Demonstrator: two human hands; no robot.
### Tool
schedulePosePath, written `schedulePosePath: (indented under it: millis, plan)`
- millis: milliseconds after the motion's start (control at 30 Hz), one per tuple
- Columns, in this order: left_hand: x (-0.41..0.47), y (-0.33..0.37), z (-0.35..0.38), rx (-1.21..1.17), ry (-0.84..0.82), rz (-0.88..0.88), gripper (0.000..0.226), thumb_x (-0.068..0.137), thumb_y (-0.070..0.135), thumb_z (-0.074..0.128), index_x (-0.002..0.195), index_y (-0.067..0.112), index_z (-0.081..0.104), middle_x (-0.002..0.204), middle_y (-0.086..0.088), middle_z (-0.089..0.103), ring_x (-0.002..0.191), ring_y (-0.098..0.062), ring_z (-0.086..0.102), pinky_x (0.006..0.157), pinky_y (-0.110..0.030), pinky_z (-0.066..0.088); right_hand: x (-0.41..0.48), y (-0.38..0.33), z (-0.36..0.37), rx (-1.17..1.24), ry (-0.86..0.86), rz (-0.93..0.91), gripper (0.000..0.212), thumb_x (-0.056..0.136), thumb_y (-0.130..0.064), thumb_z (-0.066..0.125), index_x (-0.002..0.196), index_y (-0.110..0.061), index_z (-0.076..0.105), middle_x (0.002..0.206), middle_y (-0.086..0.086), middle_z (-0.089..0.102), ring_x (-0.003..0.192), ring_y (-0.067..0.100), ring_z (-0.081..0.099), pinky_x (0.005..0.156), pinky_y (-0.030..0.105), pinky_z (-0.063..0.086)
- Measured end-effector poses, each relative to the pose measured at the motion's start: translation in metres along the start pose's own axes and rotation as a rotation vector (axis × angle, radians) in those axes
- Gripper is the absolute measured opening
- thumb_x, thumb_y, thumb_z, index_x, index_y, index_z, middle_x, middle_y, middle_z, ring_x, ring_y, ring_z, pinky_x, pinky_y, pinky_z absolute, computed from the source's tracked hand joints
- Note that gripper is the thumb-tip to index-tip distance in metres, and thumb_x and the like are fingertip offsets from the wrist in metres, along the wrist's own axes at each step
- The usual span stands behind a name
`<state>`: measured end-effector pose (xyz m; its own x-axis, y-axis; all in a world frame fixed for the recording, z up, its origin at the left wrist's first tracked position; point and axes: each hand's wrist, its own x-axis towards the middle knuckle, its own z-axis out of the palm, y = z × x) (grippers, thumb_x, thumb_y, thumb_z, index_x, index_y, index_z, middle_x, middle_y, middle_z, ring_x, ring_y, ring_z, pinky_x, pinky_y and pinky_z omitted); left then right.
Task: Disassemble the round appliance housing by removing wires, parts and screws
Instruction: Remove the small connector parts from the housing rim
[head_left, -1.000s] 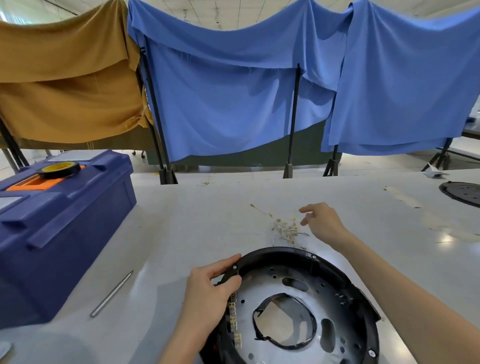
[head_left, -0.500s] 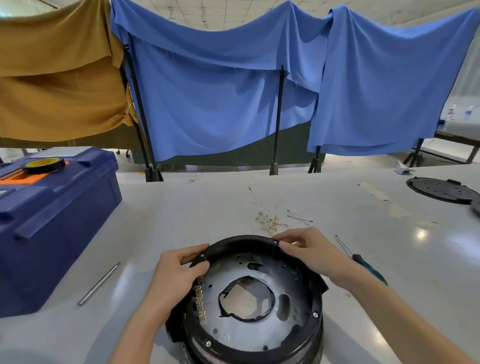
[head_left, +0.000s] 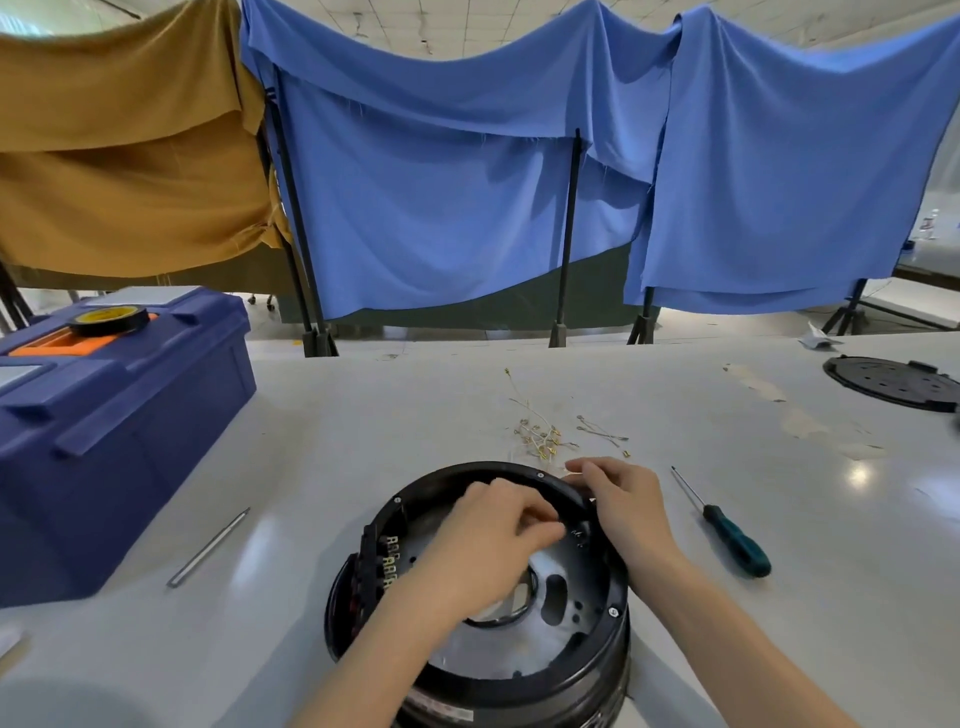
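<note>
Over the open top of the housing (head_left: 613, 626), the left hand (head_left: 493, 540) reaches inside with its fingers curled and the fingertips bunched close to the far inner wall; whether they pinch anything I cannot tell. The right hand (head_left: 626, 506) grasps the housing's far right rim, fingers curled over the edge. The housing is black and round and stands on the table (head_left: 363, 415), near its front edge, directly before the person. Its floor is a metal plate (head_left: 558, 592) with holes, and a terminal block (head_left: 387, 561) sits on its left inner side. Just beyond the rim lies a loose heap of wires (head_left: 540, 436). A screwdriver (head_left: 735, 540) with a green handle lies to the right of the housing, apart from it, and a thin metal rod (head_left: 208, 548) lies to the left. Farther left stands a blue toolbox (head_left: 119, 415) with a tape roll (head_left: 109, 318) on its lid. A black disc (head_left: 893, 382) lies at the table's far right. Blue cloths (head_left: 441, 182) and a brown cloth (head_left: 119, 140) hang behind.
</note>
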<state>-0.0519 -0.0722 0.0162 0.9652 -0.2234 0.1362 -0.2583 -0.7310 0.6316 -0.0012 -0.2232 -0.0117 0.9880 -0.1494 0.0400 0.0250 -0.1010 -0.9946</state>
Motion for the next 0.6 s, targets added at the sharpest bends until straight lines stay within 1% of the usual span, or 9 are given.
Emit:
schedulePosePath:
  millis: [67, 133, 200, 233, 333, 400, 467, 533, 600]
  plan:
    - [0.008, 0.009, 0.006, -0.154, -0.159, -0.070, 0.022, 0.092, 0.035, 0.059, 0.083, 0.018, 0.068, 0.080, -0.004, 0.073, 0.064, -0.011, 0.064, 0.078, -0.033, 0.056, -0.001, -0.001, 0.001, 0.060, 0.030, 0.016, 0.024, 0.097, -0.008, 0.047, 0.092, -0.009, 0.070, 0.073, 0.001, 0.074, 0.066, 0.013, 0.068, 0.054, 0.019, 0.050]
    - [0.015, 0.012, 0.007, -0.203, -0.245, -0.132, 0.031, 0.095, 0.040, 0.053, 0.075, 0.017, 0.061, 0.075, -0.014, 0.071, 0.051, -0.016, 0.061, 0.061, -0.025, 0.053, -0.003, -0.001, 0.004, 0.141, 0.029, 0.023, 0.024, 0.097, -0.007, 0.044, 0.093, -0.007, 0.068, 0.072, 0.003, 0.074, 0.062, 0.014, 0.069, 0.047, 0.019, 0.050]
    - [0.019, 0.011, 0.005, -0.208, -0.302, -0.189, 0.040, 0.096, 0.046, 0.049, 0.084, 0.009, 0.060, 0.068, -0.014, 0.068, 0.040, -0.014, 0.056, 0.040, -0.018, 0.040, -0.005, -0.001, 0.007, 0.217, 0.006, 0.045, 0.023, 0.098, -0.008, 0.044, 0.093, -0.006, 0.066, 0.071, 0.004, 0.075, 0.060, 0.014, 0.069, 0.047, 0.022, 0.051]
    - [0.020, 0.011, 0.004, -0.245, -0.334, -0.224, 0.046, 0.095, 0.049, 0.048, 0.091, 0.004, 0.058, 0.065, -0.013, 0.066, 0.036, -0.013, 0.054, 0.035, -0.018, 0.033, -0.005, -0.001, 0.007, 0.246, -0.018, 0.059, 0.023, 0.099, -0.009, 0.043, 0.094, -0.005, 0.066, 0.073, 0.005, 0.075, 0.064, 0.016, 0.070, 0.053, 0.025, 0.052]
    - [0.018, 0.008, 0.004, -0.352, -0.388, -0.296, 0.054, 0.095, 0.052, 0.047, 0.103, -0.001, 0.055, 0.057, -0.010, 0.062, 0.030, -0.011, 0.047, 0.031, -0.017, 0.026, -0.001, 0.002, 0.003, 0.252, -0.117, 0.072, 0.023, 0.099, -0.009, 0.045, 0.093, -0.004, 0.067, 0.081, 0.010, 0.076, 0.075, 0.022, 0.072, 0.069, 0.032, 0.055]
    - [0.016, 0.007, 0.006, -0.397, -0.410, -0.315, 0.052, 0.096, 0.051, 0.046, 0.104, 0.001, 0.053, 0.053, -0.008, 0.059, 0.030, -0.010, 0.045, 0.029, -0.016, 0.025, 0.001, 0.005, 0.000, 0.082, -0.156, 0.026, 0.023, 0.098, -0.009, 0.049, 0.088, -0.005, 0.069, 0.079, 0.009, 0.074, 0.070, 0.014, 0.069, 0.066, 0.025, 0.053]
    - [0.015, 0.007, 0.008, -0.450, -0.418, -0.337, 0.053, 0.096, 0.051, 0.044, 0.112, 0.001, 0.050, 0.050, -0.007, 0.057, 0.030, -0.010, 0.043, 0.029, -0.016, 0.024, 0.001, 0.011, 0.000, -0.126, -0.190, -0.028, 0.027, 0.096, -0.013, 0.052, 0.079, -0.001, 0.068, 0.067, 0.012, 0.065, 0.060, 0.016, 0.058, 0.060, 0.027, 0.046]
    - [0.014, 0.009, 0.010, -0.481, -0.425, -0.366, 0.059, 0.096, 0.054, 0.042, 0.121, 0.001, 0.045, 0.048, -0.005, 0.055, 0.030, -0.010, 0.043, 0.029, -0.015, 0.024, 0.002, 0.015, 0.000, -0.200, -0.206, -0.026, 0.036, 0.098, -0.019, 0.050, 0.073, 0.005, 0.062, 0.060, 0.011, 0.051, 0.059, 0.018, 0.046, 0.059, 0.029, 0.036]
    - [0.013, 0.010, 0.013, -0.499, -0.441, -0.383, 0.059, 0.095, 0.058, 0.040, 0.119, 0.004, 0.044, 0.047, -0.005, 0.054, 0.031, -0.009, 0.044, 0.029, -0.014, 0.024, 0.004, 0.017, -0.003, -0.231, -0.206, -0.001, 0.046, 0.100, -0.023, 0.048, 0.059, -0.002, 0.053, 0.052, 0.003, 0.043, 0.051, 0.015, 0.038, 0.054, 0.027, 0.031]
